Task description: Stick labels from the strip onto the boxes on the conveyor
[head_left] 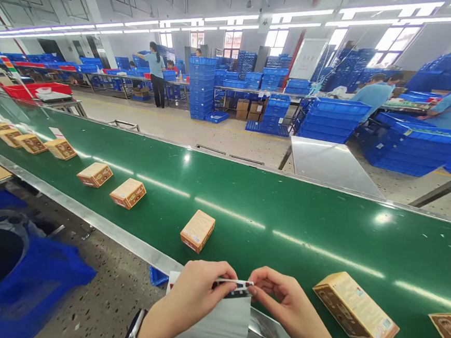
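Head view: eight cartons ride the green belt (253,219), nearest one (198,230) just beyond the hands; left hand (196,293) and right hand (282,294) pinch one small label strip (234,284) at the near edge; bare belt stretches right
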`<control>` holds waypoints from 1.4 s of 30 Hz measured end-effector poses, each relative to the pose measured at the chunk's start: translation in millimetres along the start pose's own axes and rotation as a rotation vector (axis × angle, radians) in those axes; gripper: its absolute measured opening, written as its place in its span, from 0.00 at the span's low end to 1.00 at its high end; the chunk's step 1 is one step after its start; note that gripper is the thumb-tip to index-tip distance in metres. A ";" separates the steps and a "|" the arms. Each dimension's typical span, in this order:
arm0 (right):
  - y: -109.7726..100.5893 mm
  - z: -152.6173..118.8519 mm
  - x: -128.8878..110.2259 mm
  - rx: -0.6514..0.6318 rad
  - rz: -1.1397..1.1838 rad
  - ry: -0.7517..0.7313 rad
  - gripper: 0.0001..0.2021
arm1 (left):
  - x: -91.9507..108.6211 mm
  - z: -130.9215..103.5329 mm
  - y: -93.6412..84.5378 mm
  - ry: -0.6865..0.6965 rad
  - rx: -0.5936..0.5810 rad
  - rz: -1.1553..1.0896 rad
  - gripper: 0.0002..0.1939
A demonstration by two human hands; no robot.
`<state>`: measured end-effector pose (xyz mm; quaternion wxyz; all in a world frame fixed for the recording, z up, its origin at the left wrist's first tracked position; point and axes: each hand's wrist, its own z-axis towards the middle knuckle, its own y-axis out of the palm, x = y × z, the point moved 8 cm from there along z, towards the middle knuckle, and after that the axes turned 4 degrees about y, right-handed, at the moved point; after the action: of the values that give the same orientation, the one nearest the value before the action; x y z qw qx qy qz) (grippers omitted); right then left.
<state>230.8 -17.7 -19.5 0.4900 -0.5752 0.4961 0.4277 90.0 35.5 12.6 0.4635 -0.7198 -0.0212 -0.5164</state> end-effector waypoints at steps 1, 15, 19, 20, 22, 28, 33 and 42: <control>0.4 -0.4 -1.8 -0.003 -0.022 -0.011 0.16 | -0.4 0.3 0.4 -0.002 -0.004 -0.001 0.06; -2.0 -8.6 -21.7 0.080 -0.262 -0.193 0.16 | -3.9 0.3 5.7 -0.029 -0.051 -0.063 0.08; 0.3 -9.5 -17.2 0.058 -0.353 -0.216 0.14 | -6.3 0.0 9.3 -0.035 -0.059 -0.033 0.09; 0.2 -10.4 -16.2 0.068 -0.381 -0.229 0.12 | -6.8 -0.1 10.3 -0.036 -0.062 -0.017 0.09; -2.3 -13.9 -16.5 0.128 -0.436 -0.275 0.09 | -7.5 -0.5 11.9 -0.033 -0.061 0.023 0.09; -3.5 -22.2 -23.4 0.209 -0.647 -0.448 0.08 | -7.8 -1.0 16.7 -0.023 -0.083 0.100 0.09; 1.4 -18.7 -20.0 0.094 -0.708 -0.427 0.08 | -7.0 -1.5 17.9 -0.020 -0.096 0.118 0.09; -27.0 10.5 6.5 0.258 -0.256 -0.164 0.11 | -23.0 -4.2 15.9 -0.090 -0.117 0.092 0.07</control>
<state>258.5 -7.6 -23.8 0.6488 -0.5292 0.4280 0.3405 84.3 33.9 -15.1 0.4427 -0.7682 0.0213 -0.4620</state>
